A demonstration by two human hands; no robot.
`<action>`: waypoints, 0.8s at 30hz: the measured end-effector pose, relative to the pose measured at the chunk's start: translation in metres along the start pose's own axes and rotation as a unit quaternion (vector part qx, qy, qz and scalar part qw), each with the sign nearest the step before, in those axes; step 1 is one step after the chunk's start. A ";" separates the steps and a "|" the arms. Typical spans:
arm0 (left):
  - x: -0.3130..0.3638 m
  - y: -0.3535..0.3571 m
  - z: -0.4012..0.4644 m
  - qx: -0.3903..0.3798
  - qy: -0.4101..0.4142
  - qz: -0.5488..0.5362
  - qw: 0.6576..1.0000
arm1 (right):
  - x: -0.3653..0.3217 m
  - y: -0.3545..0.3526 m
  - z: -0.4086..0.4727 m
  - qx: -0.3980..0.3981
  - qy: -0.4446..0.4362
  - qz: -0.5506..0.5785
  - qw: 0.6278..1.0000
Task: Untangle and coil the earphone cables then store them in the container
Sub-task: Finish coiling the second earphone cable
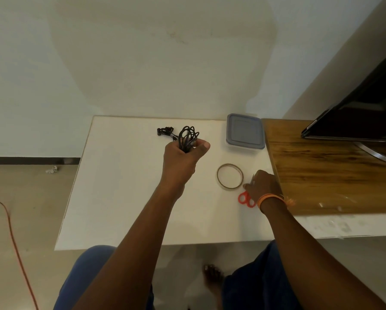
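My left hand [183, 159] grips a bundle of looped black earphone cable [188, 136] above the white table [120, 198]. The loops stick up out of my fist, and the earbud ends [164, 131] trail to the left. A clear container with a grey lid [244, 132] stands closed at the table's back right. My right hand [262, 184] rests over red-handled scissors [245, 199] near the table's right side. Its fingers are hidden from view, so their hold is unclear.
A thin ring of tape [230, 176] lies between the scissors and the container. A wooden surface [332, 175] adjoins the table on the right and carries a dark monitor [366, 113]. An orange cord [11, 233] runs across the floor at left.
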State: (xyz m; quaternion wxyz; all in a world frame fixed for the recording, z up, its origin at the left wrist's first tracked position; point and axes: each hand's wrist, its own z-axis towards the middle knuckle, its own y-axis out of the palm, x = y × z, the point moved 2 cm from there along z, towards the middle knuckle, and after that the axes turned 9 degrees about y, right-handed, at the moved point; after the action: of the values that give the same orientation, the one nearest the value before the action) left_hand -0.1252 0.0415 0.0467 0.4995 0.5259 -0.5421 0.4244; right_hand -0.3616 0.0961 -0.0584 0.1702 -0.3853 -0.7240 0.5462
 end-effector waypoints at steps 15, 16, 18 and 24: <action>-0.010 -0.011 -0.008 -0.027 -0.154 -0.125 0.980 | -0.065 -0.046 -0.071 -0.207 -0.082 0.572 0.789; -0.010 -0.012 -0.010 -0.031 -0.169 -0.138 0.976 | -0.072 -0.044 -0.079 -0.259 -0.096 0.580 0.766; -0.012 -0.015 -0.013 -0.034 -0.195 -0.155 0.968 | -0.085 -0.041 -0.093 -0.302 -0.125 0.579 0.746; -0.016 -0.020 -0.014 -0.027 -0.241 -0.208 0.948 | -0.093 -0.032 -0.102 -0.292 -0.152 0.561 0.760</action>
State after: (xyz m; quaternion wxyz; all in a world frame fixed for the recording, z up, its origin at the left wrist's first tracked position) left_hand -0.1051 0.0555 0.0319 0.4448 0.7000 -0.5362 0.1572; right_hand -0.2452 0.0905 0.0225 -0.3992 -0.6658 -0.5190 0.3578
